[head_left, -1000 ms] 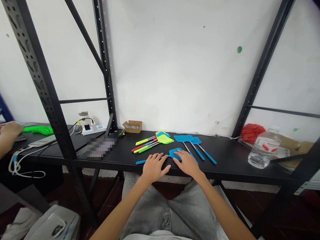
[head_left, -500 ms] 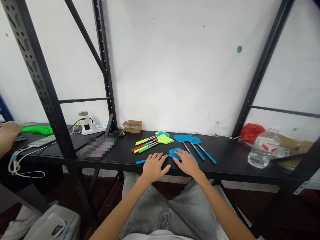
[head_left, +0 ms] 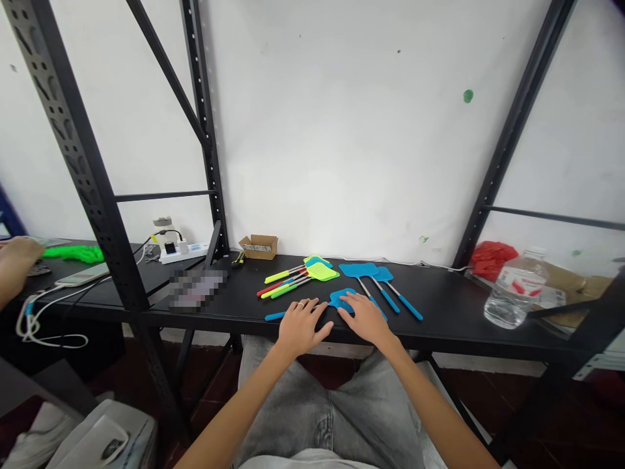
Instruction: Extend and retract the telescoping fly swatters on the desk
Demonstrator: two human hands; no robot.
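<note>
A blue fly swatter (head_left: 341, 299) lies crosswise near the front edge of the black table (head_left: 449, 306), its blue handle pointing left. My left hand (head_left: 301, 326) rests over its shaft with fingers spread, hiding part of it. Flat on the right side of its head is my right hand (head_left: 367, 317), fingers extended. Behind my right hand several blue fly swatters (head_left: 359, 270) fan out, handles towards me. To the left, several yellow, green and red-handled fly swatters (head_left: 322, 271) form an overlapping pile with handles pointing left.
A small open cardboard box (head_left: 258, 247) stands at the back left by the rack post. On the right are a water bottle (head_left: 516, 290) and a red plastic bag (head_left: 493, 258). A power strip (head_left: 188, 253) and another person's hand (head_left: 18, 264) appear at the left.
Both of my hands and the fly swatters stay where they were. At lower left, a dark red patch now shows beside the pale fabric.
</note>
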